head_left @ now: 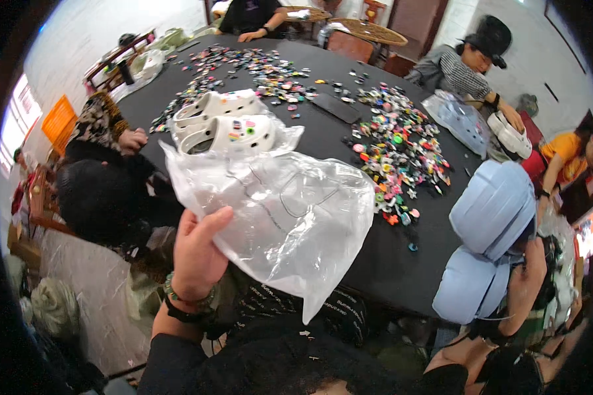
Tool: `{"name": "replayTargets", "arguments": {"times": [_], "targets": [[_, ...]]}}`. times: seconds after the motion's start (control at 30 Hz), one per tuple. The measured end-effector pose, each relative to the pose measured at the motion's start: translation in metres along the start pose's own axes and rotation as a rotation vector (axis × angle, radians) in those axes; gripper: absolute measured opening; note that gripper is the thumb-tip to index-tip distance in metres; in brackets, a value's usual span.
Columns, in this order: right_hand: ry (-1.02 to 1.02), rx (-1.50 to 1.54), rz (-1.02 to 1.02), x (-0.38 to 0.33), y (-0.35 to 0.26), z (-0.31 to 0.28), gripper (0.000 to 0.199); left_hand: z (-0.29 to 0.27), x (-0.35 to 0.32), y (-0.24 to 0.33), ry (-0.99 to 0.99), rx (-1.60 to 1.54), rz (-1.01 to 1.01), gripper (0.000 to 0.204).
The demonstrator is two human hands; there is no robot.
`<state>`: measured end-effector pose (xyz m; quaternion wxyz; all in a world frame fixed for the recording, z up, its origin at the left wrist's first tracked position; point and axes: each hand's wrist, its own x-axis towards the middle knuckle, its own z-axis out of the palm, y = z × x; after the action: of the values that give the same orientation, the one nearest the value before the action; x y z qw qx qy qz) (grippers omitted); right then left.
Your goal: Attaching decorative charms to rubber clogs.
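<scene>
My left hand (203,245) grips a clear plastic bag (310,224) by its near left edge, thumb on top. The bag spreads over the table's front edge and looks flat, with thin dark lines showing on it. At the right, my right hand (528,273) is closed round a pair of light blue clogs (494,204), their undersides facing me; part of the fingers is hidden behind them. Just beyond the bag, a pair of white clogs (244,135) with colourful charms stands on another piece of clear plastic.
Heaps of small colourful shoe charms (402,141) cover parts of the black table (382,263). A dark flat slab (336,107) lies between them. Bagged blue clogs (464,125) rest at the right edge. People sit around; one at the right holds a white clog (509,135).
</scene>
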<state>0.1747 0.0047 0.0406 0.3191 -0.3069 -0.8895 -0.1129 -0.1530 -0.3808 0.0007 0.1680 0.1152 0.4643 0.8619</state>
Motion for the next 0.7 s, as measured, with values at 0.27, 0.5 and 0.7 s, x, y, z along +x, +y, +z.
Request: {"name": "replayTargets", "arguments": {"times": [0.27, 0.5, 0.7], "targets": [[0.244, 0.173, 0.143, -0.005, 0.016, -0.049, 0.042, 0.083, 0.023, 0.01, -0.343, 0.012, 0.244, 0.047], [0.431, 0.019, 0.253, -0.021, 0.017, -0.067, 0.035, 0.198, 0.089, -0.048, -0.734, -0.327, 0.275, 0.029], [0.434, -0.115, 0.279, -0.031, 0.028, -0.096, 0.03, 0.281, 0.082, -0.151, -0.714, -0.492, -0.053, 0.023]]}}
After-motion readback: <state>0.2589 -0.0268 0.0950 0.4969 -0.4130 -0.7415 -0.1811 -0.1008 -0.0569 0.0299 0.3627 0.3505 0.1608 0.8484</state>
